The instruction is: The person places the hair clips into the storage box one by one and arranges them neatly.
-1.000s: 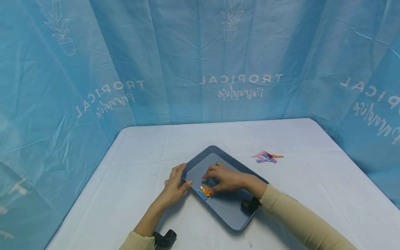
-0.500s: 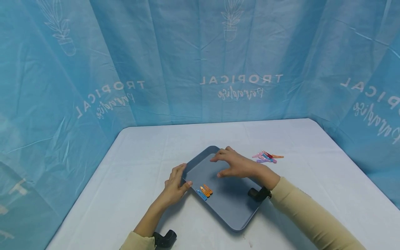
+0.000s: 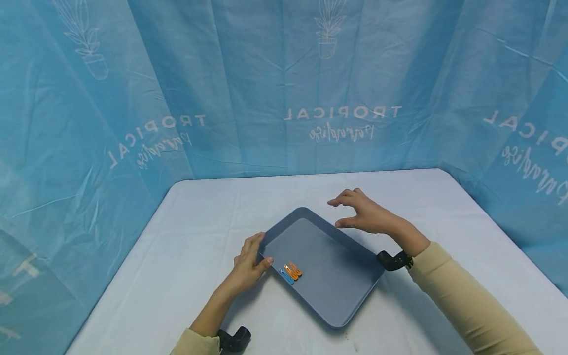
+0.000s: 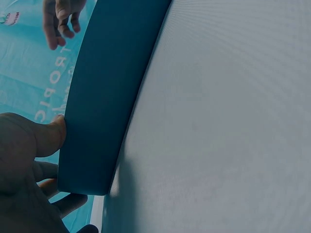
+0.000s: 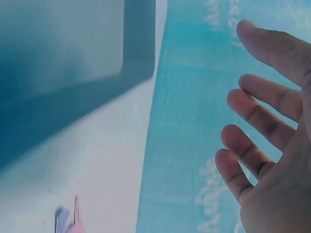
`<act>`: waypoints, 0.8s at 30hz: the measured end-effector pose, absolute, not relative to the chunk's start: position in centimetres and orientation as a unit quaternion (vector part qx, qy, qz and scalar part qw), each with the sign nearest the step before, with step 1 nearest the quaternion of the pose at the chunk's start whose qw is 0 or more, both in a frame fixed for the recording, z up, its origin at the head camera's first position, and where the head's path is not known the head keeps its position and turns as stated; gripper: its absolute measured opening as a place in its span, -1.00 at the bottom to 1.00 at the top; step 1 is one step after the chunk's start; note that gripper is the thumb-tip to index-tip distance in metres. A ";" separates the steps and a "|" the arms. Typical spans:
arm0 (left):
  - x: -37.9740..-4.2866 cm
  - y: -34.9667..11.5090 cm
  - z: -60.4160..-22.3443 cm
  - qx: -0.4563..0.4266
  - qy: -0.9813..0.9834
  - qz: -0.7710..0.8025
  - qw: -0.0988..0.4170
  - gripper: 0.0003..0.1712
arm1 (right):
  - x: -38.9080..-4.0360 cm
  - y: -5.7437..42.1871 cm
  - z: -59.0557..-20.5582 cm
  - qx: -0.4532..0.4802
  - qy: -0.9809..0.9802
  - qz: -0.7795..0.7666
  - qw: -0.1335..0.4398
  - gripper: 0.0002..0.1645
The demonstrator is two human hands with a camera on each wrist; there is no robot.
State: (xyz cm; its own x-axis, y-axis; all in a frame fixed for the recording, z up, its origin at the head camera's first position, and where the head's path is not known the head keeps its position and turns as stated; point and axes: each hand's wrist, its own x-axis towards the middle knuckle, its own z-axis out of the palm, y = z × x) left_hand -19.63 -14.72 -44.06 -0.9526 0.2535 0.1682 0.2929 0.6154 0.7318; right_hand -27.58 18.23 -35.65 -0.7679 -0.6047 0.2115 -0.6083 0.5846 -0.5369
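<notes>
Hair clips in the tray, by its near-left edge, appear light, stiff, best pinched mid-length; left hand grips the left corner, right hand hovers empty, fingers wide.

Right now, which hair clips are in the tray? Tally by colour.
Blue clip: 1
Orange clips: 2
Total in the tray: 3
</notes>
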 end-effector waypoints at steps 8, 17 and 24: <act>-19.6 -14.7 -44.1 -0.147 -0.900 -0.410 0.025 -0.25 | -28.2 21.2 -36.1 0.300 -0.903 0.307 0.018 -0.35; -19.6 -14.7 -44.1 -0.148 -0.901 -0.406 0.027 -0.24 | -29.2 24.5 -37.6 0.257 -0.923 0.287 0.020 -0.34; -19.6 -14.7 -44.0 -0.145 -0.900 -0.410 0.023 -0.25 | -29.7 26.6 -38.8 0.215 -0.937 0.276 0.016 -0.38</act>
